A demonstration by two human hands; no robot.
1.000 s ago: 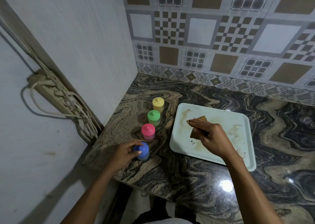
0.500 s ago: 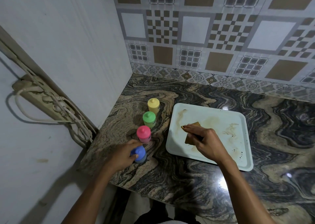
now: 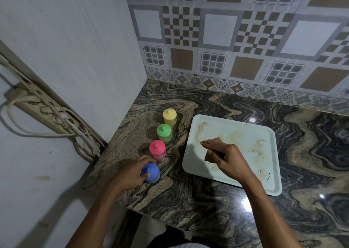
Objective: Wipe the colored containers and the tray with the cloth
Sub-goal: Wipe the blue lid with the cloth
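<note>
Gripping the blue container by its cap in the left hand, pink container just beyond that hand. Pinching the limp cloth in the right hand, over the stained tray. Likely light, slick plastic: hold round the body.

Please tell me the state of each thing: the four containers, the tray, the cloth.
yellow container: upright, lid on, untouched.
green container: upright, lid on, untouched.
pink container: upright, lid on, untouched.
blue container: upright, gripped by left hand.
tray: lying flat, stained brown.
cloth: on tray, held by right hand.
</note>
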